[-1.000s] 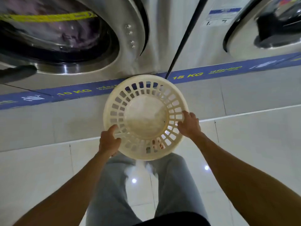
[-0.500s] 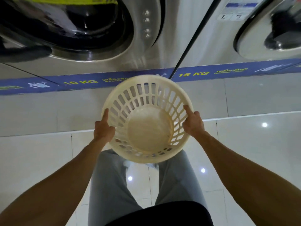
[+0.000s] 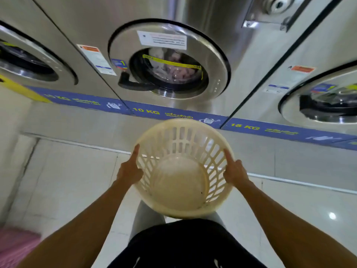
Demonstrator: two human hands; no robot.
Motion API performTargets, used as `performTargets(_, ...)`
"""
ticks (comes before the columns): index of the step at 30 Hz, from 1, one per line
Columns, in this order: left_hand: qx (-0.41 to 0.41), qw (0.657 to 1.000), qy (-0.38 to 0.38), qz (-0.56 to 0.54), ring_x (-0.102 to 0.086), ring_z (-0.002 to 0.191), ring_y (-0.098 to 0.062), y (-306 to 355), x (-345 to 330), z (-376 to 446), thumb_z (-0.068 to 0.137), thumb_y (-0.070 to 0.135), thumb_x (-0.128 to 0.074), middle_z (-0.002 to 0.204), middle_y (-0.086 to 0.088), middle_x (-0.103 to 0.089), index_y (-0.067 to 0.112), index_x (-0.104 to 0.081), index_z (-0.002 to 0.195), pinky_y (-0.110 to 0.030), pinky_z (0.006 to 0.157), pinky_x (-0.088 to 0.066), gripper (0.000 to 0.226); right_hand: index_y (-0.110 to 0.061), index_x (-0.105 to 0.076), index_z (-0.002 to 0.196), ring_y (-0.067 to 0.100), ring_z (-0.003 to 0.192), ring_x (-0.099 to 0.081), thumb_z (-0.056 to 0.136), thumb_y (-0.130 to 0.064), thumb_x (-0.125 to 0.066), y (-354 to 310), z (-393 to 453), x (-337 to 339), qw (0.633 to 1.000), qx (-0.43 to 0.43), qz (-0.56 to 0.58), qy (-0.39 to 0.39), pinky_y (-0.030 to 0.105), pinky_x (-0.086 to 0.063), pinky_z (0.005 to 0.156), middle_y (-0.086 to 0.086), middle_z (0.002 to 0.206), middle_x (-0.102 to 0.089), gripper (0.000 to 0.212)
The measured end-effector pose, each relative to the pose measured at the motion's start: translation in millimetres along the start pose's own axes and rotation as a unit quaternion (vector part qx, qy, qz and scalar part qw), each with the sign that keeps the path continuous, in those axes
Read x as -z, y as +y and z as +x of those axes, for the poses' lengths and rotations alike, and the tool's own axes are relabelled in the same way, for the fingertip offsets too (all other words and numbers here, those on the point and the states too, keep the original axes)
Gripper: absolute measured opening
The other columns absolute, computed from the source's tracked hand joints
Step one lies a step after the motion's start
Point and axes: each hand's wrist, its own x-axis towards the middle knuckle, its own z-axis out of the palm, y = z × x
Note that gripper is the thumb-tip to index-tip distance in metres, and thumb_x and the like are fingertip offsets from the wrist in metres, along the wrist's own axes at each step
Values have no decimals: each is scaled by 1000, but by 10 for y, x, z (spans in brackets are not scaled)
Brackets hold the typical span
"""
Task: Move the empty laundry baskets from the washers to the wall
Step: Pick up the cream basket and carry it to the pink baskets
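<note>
A round cream plastic laundry basket (image 3: 181,182) with slotted sides hangs in the air in front of my waist, empty, its opening tilted toward me. My left hand (image 3: 128,171) grips its left rim, thumb along the edge. My right hand (image 3: 234,172) grips the right rim the same way. Behind the basket stands a steel washer marked 10 KG (image 3: 170,60), its round door shut with laundry showing through the glass.
Further washers stand to the left (image 3: 29,60) and right (image 3: 324,101), above a blue label strip (image 3: 270,130) and a tiled plinth. White glossy floor tiles (image 3: 67,180) spread around my legs. Something pink (image 3: 13,246) lies at the lower left.
The view has swung up and left, so the 10 KG washer door is now fully visible. The basket has stayed in both hands, raised closer to my body and tilted more toward me.
</note>
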Motion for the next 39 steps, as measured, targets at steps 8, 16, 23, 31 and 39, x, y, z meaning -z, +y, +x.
performTargets(8,12,995,19,-98,-67,77,-35,-1028,131,-479,77,20,-59,95,-18,-69,51,9,149,-36,69,-54,103,-44,-8,157,31,81,-56,94,-11,-50,-782,-310,-39,993,81,-81,13,37,-47,71,14,107,-46,83)
performTargets(16,100,967,52,-228,-62,106,-40,-2364,129,-1112,80,30,-60,128,-16,-58,54,6,147,-45,90,-56,97,-42,1,157,29,86,-64,95,-16,-48,-1929,-736,-539,961,209,-176,34,38,-54,75,13,110,-57,84)
performTargets(23,175,917,113,-342,-61,109,-38,-3544,102,-1754,83,20,-61,134,-15,-56,51,-1,150,-38,83,-55,95,-43,-1,158,38,102,-63,93,-15,-47,-3116,-1320,-1287,924,306,-228,-2,42,-52,86,17,117,-53,84)
performTargets(31,275,864,188,-376,-66,101,-37,-4542,128,-2230,83,19,-58,126,-16,-62,56,2,147,-47,85,-58,95,-47,-2,157,38,107,-62,94,-20,-46,-4313,-1832,-2066,875,400,-271,-38,43,-50,91,16,123,-51,82)
performTargets(39,343,816,213,-413,-60,113,-37,-5155,335,-2091,84,19,-58,136,-13,-56,50,2,150,-47,91,-53,94,-44,-5,158,39,108,-62,94,-18,-43,-5568,-1867,-2722,819,473,-317,-61,41,-50,92,19,126,-52,79)
